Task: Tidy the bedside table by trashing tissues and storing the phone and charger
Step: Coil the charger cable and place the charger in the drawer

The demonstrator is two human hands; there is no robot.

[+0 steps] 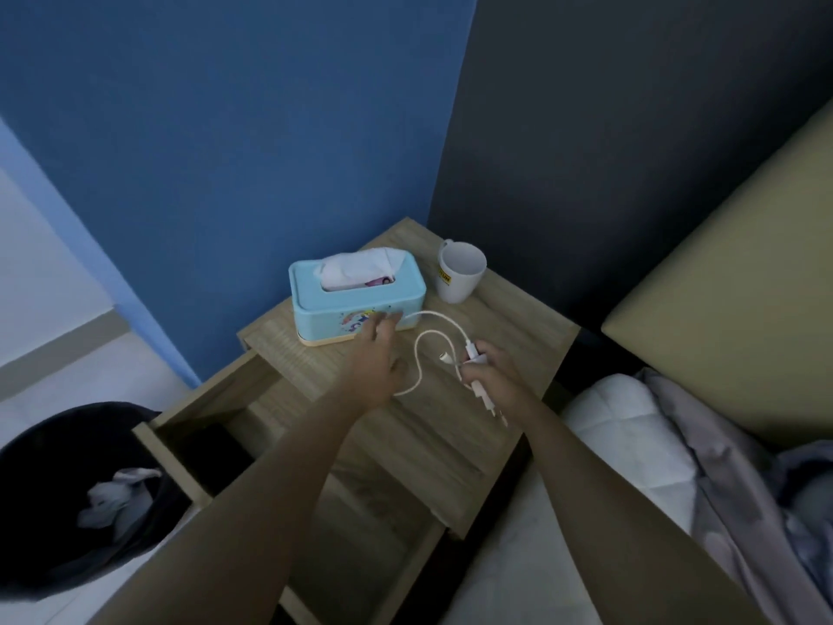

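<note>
I see my right hand (489, 369) clenched around the white charger (478, 390), plug prongs pointing down past the palm, cable (421, 354) looping out toward the left. My left hand (376, 354) hovers over the table (518, 327) with fingers spread, released, fingertips at the front of the blue tissue box (356, 293) (contact with the cable end there: cannot tell). White mug (459, 272) stands right of the box. Drawer (216, 426) open at left, a dark flat item inside. Black bin (67, 484) below it holds crumpled tissues (115, 496).
</note>
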